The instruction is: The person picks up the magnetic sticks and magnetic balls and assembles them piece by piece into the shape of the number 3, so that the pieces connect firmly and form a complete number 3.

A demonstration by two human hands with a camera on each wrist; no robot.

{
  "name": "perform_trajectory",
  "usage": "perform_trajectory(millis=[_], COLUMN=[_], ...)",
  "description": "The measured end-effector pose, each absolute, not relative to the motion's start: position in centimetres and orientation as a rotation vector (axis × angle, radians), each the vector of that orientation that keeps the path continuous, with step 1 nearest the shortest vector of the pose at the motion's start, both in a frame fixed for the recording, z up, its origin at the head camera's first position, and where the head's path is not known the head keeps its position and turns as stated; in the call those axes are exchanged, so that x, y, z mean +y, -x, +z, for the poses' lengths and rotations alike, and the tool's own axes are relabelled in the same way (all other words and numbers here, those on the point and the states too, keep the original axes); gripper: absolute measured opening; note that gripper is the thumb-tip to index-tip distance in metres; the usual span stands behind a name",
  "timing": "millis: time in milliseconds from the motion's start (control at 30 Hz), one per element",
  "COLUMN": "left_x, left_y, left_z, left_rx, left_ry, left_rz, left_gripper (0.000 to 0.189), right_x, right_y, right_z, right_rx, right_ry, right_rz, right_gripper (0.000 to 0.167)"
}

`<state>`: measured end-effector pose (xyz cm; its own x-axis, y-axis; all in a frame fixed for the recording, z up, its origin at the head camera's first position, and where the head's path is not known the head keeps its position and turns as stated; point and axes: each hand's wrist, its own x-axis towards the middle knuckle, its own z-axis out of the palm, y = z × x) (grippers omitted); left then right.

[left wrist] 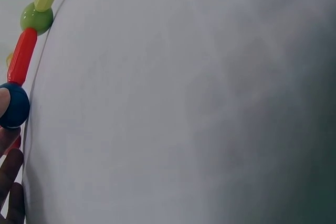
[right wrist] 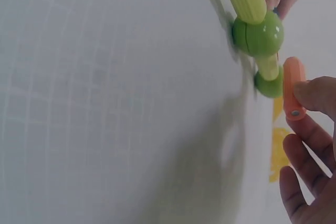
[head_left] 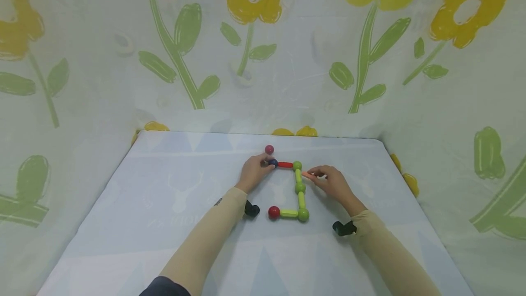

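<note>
My left hand pinches a dark blue ball at the far left end of a joined chain. From that ball a red rod runs to a green ball. Two light green rods and further green balls lead down toward me. Another light green rod ends in a red ball at the near left. Between thumb and fingers my right hand holds an orange rod, just right of the chain. One end of this rod shows a small metallic dot.
A loose-looking red ball sits beyond my left hand, near the back of the white table. Black wrist-worn devices hang by both forearms. Flower-printed fabric walls stand behind the table and at both sides.
</note>
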<state>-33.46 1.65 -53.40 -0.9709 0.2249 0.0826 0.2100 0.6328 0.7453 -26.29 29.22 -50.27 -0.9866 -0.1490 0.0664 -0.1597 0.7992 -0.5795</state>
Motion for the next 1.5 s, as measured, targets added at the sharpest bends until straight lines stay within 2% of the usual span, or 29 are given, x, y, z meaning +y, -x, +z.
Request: perform_trajectory(millis=[467,867,1500], left_x=[1.7,1.6,1.7], left_y=[33.8,33.9,33.8], left_z=[-53.9,-53.7,-53.6], left_rx=[2.844,2.863,2.852], left_ry=[-0.402,-0.431,-0.412], left_rz=[1.282,1.256,1.263], left_gripper=[0.031,0.031,0.031], right_x=[26.4,24.0,23.5], right_y=[25.9,25.8,26.0], right_z=[-49.2,-49.9,-50.7], right_rx=[-2.978,-2.965,-3.002], right_ry=[-0.336,-0.450,-0.532], right_rz=[0.986,1.011,0.955], right_gripper=[0.026,0.020,0.020])
